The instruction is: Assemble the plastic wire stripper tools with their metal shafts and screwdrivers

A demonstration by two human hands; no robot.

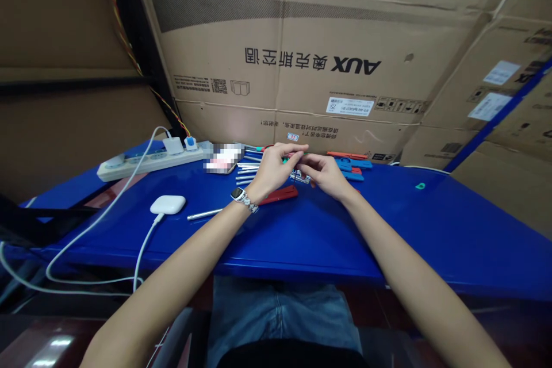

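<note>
My left hand and my right hand meet above the blue table, fingertips pinched together. A hint of green shows at the fingers, but whatever they grip is too small and hidden to name. Several silver metal rods lie beside and partly behind my left hand. A red flat plastic piece rests just below it, near another silver rod. Beyond my right hand are blue plastic pieces and an orange strip. Small shiny metal parts show under the fingers.
A phone lies near a white power strip. The white earbud case has a cable running over the table's front edge. Large cardboard boxes stand behind the blue table. A small green ring lies at right.
</note>
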